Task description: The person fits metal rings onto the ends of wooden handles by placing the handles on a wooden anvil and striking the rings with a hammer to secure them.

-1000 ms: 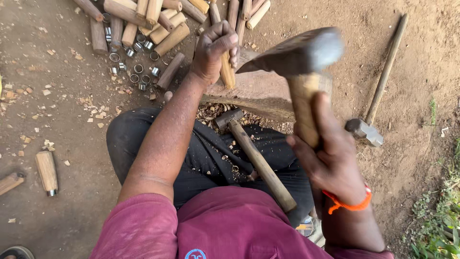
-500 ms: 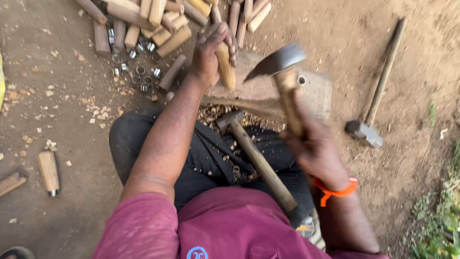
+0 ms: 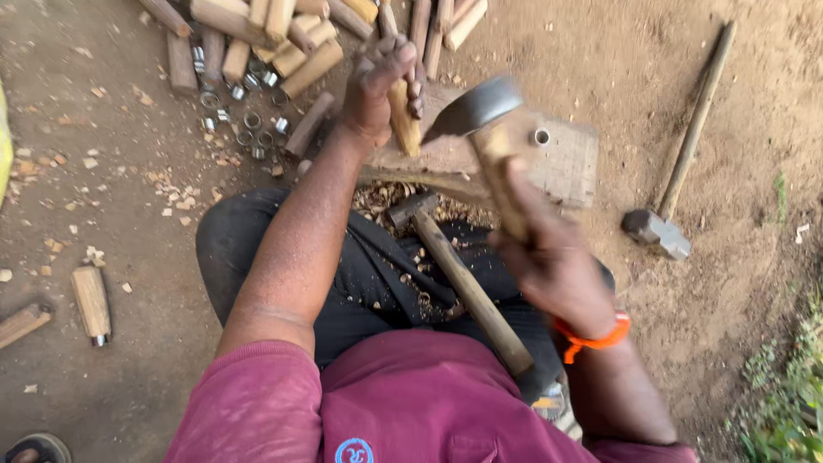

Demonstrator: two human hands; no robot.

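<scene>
Fingers [image 3: 390, 64] of your left hand [image 3: 377, 94] grip the short pale wooden peg [image 3: 403, 120] upright on the worn wooden chopping block [image 3: 557, 159], upper middle; your right hand [image 3: 557, 266], clenched round the steel-headed wooden-handled hatchet [image 3: 480, 107], has swung down closer, so you're mid-shaving.

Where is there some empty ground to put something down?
Bare dirt lies at the left, between the pile of wooden pegs with metal rings and the lone peg. More lies right of the long hammer, before the weeds. It is crowded around the wooden block, where the left hand holds a peg and the right hand swings a tool.
</scene>
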